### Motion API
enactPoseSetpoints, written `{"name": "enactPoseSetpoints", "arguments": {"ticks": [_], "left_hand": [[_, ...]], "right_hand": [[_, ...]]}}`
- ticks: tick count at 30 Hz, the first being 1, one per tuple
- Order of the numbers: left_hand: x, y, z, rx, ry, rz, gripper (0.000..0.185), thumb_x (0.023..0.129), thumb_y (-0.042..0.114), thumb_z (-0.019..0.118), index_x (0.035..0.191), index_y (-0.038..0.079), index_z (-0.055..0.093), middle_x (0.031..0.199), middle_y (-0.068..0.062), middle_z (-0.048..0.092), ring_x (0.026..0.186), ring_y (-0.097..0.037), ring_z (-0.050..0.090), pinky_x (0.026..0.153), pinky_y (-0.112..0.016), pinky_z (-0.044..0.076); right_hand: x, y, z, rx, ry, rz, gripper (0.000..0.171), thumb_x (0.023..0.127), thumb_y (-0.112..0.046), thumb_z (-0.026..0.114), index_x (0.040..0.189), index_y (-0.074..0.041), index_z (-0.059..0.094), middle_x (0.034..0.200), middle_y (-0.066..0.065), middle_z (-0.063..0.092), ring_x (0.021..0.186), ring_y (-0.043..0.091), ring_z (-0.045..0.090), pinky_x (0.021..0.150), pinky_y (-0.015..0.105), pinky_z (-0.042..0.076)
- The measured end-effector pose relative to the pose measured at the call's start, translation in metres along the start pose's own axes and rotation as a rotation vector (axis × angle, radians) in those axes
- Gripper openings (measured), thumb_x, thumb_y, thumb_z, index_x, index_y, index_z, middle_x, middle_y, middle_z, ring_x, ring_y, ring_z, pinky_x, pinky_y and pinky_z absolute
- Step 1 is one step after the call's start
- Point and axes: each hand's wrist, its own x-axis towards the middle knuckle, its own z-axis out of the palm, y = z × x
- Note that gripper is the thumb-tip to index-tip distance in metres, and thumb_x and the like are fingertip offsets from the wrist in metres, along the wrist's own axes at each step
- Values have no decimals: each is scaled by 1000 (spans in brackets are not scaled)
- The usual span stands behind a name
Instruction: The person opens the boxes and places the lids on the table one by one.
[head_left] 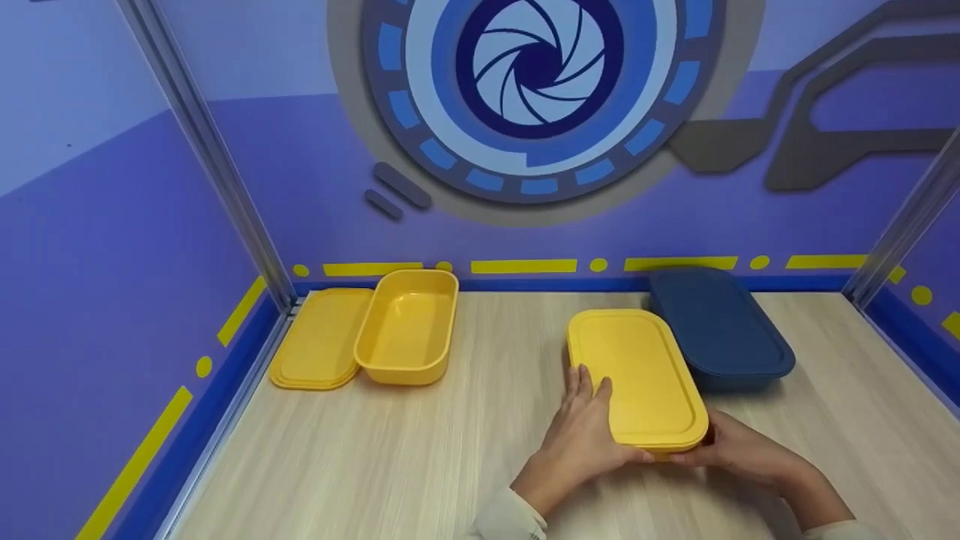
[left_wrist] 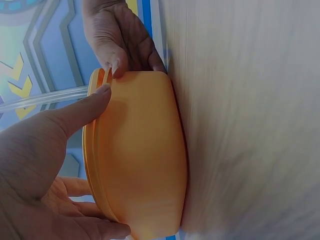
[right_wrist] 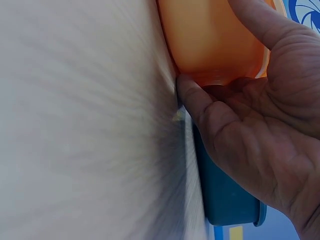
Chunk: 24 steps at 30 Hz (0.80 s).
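Note:
A yellow lidded food container [head_left: 645, 375] stands on the table at the right of centre in the head view. My left hand [head_left: 581, 435] grips its near left corner, the thumb along the front rim and the fingers on the left side and lid edge. At the near right corner, my right hand [head_left: 750, 450] holds it with the thumb on the front and the other fingers against the side. In the left wrist view the lid rim [left_wrist: 90, 145] lies under the left fingers. The right wrist view shows the container's wall [right_wrist: 215, 40] between thumb and fingers.
A dark blue lidded container [head_left: 720, 322] stands close behind and right of the yellow one. Farther left, an uncovered yellow container [head_left: 409, 330] stands beside a loose yellow lid [head_left: 322, 337]. Printed panels [head_left: 540, 247] wall the table [head_left: 495, 420] at back and sides.

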Motion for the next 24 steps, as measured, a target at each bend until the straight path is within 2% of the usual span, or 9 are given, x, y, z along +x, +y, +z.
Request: {"name": "enactPoseSetpoints", "arguments": {"ticks": [5,8,13,24], "left_hand": [[0,0,0,-1,-7,-2,118,71,70,90,166,21,40,180,-14,21,170,-25,15,128,-38,42],[0,0,-1,-5,-12,-1,118,71,70,90,166,22,39,180,-13,20,170,-25,14,128,-39,42],[1,-1,-1,-12,-13,-3,117,72,69,90,166,21,39,180,-13,20,170,-25,15,128,-39,41],[1,-1,0,-28,-16,-14,118,72,69,90,167,22,39,180,-11,20,170,-24,16,127,-39,43]], "right_hand": [[1,-2,1,-30,21,25,104,92,-24,86,170,-13,18,167,14,39,137,26,47,115,35,42],[2,-3,1,-39,27,31,105,91,-25,86,170,-15,17,169,13,37,138,26,46,118,39,40],[3,-2,1,-33,23,26,104,92,-25,86,170,-16,18,169,12,36,137,26,46,115,34,40],[1,1,0,-3,2,14,99,93,-22,84,169,-12,22,161,13,46,132,26,50,105,19,44]]}}
